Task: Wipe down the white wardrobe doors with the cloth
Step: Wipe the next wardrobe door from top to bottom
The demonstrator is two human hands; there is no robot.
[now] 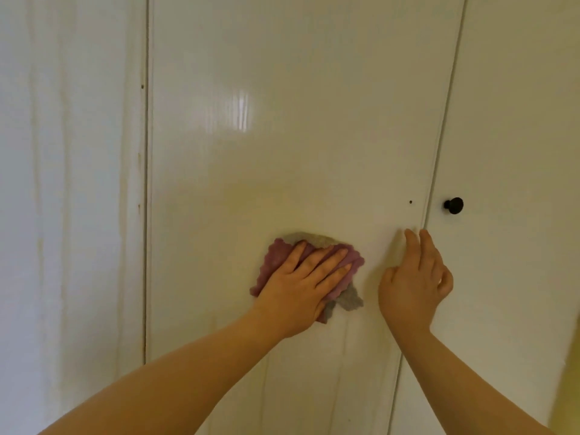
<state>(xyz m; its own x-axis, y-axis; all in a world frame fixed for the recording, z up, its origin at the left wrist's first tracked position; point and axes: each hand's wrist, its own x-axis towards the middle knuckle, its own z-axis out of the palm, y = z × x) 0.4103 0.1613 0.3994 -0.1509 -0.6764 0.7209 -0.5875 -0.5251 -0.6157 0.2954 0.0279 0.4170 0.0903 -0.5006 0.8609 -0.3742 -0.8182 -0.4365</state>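
Note:
A glossy white wardrobe door [282, 136] fills the middle of the head view. A crumpled purple and grey cloth [276, 255] lies flat against it, low and centre. My left hand [298, 284] presses the cloth to the door with straight, spread fingers. My right hand [414, 277] is to the right of the cloth, with two fingers reaching up to the door's right edge near the seam; its other fingers are curled and it holds nothing.
A second white door [518, 120] on the right carries a round black knob [454, 205]. A small dark hole [410, 202] marks the middle door near the seam. Another white panel [72, 183] stands left of a vertical gap.

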